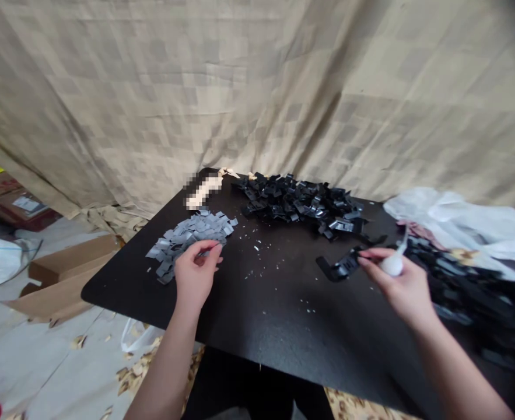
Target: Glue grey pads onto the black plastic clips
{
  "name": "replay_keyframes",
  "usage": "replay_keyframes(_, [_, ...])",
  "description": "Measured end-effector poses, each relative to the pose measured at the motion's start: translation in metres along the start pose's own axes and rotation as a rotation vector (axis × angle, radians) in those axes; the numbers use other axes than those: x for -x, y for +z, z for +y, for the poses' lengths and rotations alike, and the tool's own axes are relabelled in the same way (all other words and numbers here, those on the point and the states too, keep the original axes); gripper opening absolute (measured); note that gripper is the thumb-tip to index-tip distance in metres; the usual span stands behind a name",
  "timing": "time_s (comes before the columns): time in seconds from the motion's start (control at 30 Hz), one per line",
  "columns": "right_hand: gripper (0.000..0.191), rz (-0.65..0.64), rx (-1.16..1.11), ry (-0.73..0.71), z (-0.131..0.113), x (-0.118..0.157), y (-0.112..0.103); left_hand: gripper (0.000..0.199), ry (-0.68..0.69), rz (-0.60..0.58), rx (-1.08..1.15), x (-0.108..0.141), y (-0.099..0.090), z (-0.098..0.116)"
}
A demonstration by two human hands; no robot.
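My left hand (197, 271) is closed in a pinch at the near edge of a pile of small grey pieces (187, 233); what its fingertips hold is too small to make out. On the right, my right hand (399, 277) pinches a bent black plastic part (347, 265) between thumb and forefinger above the dark table (274, 315). A small white bottle with a thin nozzle (392, 263) is also held in that hand. Behind the hands lies a heap of black plastic parts (301, 201).
More black parts (484, 297) lie at the right, beside white plastic bags (458, 221). A beige curtain (240, 87) hangs behind the table. An open cardboard box (69, 274) stands on the floor at the left. White scraps dot the tabletop.
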State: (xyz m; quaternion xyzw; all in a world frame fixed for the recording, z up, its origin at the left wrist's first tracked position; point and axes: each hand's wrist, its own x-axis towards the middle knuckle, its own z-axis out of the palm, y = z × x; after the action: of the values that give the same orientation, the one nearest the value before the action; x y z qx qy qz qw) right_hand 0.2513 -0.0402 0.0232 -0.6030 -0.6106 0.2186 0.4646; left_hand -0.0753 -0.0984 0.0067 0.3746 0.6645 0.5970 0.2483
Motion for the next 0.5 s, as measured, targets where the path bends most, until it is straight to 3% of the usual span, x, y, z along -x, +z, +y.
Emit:
replay_keyframes(0.1, [0.035, -0.095, -0.137, 0.164, -0.009, 0.032, 0.013, 0.032, -0.250, -0.224, 0.347, 0.016, 0.012, 0.012])
replay_keyframes(0.17, [0.034, -0.130, -0.225, 0.221, -0.016, 0.048, 0.023, 0.030, -0.290, -0.319, 0.344, 0.023, 0.020, 0.014])
replay_keyframes(0.2, [0.034, -0.136, -0.260, 0.237, -0.019, 0.055, 0.028, 0.028, -0.244, -0.309, 0.262, 0.025, 0.023, 0.012])
replay_keyframes(0.37, [0.032, -0.162, -0.371, 0.332, -0.019, 0.077, 0.047, 0.020, 0.201, 0.059, -0.467, 0.014, 0.022, -0.009])
replay_keyframes(0.43, [0.031, -0.179, -0.404, 0.360, -0.016, 0.082, 0.050, 0.022, 0.225, 0.158, -0.575, 0.006, 0.017, -0.015])
replay_keyframes(0.5, [0.030, -0.180, -0.423, 0.367, -0.015, 0.084, 0.051, 0.023, 0.167, 0.224, -0.464, 0.001, 0.014, -0.016])
